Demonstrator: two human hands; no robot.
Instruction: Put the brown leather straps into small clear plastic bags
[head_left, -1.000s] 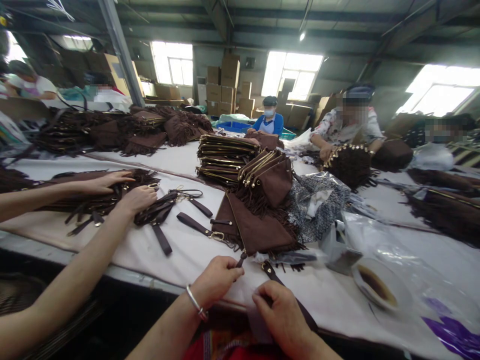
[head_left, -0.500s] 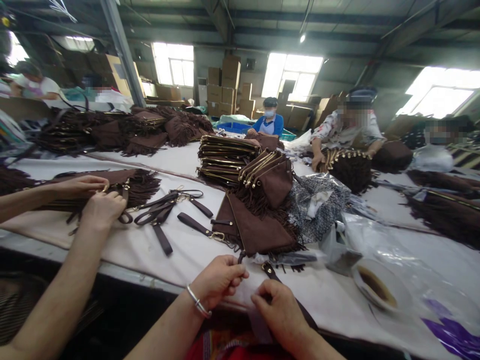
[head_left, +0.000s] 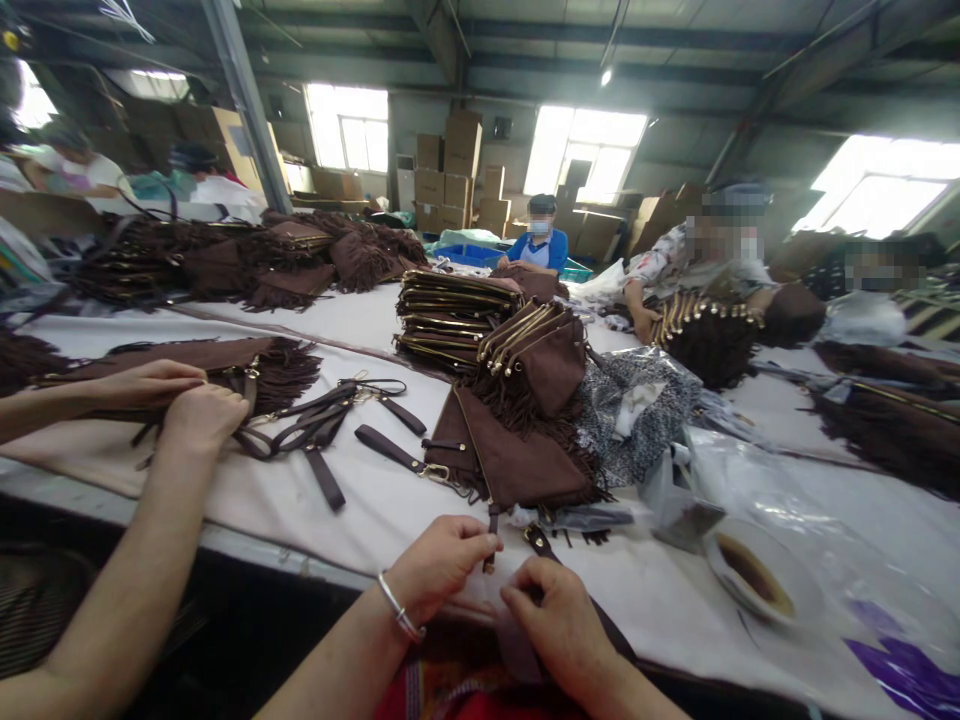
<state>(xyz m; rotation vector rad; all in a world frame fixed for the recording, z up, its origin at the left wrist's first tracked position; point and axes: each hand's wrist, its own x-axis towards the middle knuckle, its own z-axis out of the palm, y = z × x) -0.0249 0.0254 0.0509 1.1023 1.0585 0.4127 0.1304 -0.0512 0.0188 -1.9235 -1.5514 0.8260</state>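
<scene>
My left hand (head_left: 450,552), with a silver bangle on the wrist, pinches the short dark leather zipper pull (head_left: 493,525) of a brown fringed suede pouch (head_left: 525,460). The pouch lies on the table, its fold and zipper toward me. My right hand (head_left: 559,610) is closed just to the right, its thumb and fingertip on a piece of thin translucent plastic (head_left: 517,640) that hangs below. Behind my right hand lies a dark strap (head_left: 541,543) with a gold snap. A wrist strap (head_left: 390,448) with a gold clasp rests left of the pouch.
Stacked pouches with gold zippers (head_left: 457,320) stand behind. A co-worker's hands (head_left: 199,405) work at the left beside loose wrist straps (head_left: 322,440). A bowl of brown liquid (head_left: 750,575), clear plastic and patterned wrapping (head_left: 645,410) lie at the right. Other people sit across the table.
My left hand has shifted slightly, and the zipper pull's lower end now shows beneath the fingertips. My right hand has barely moved. Across the table, a co-worker leans farther right.
</scene>
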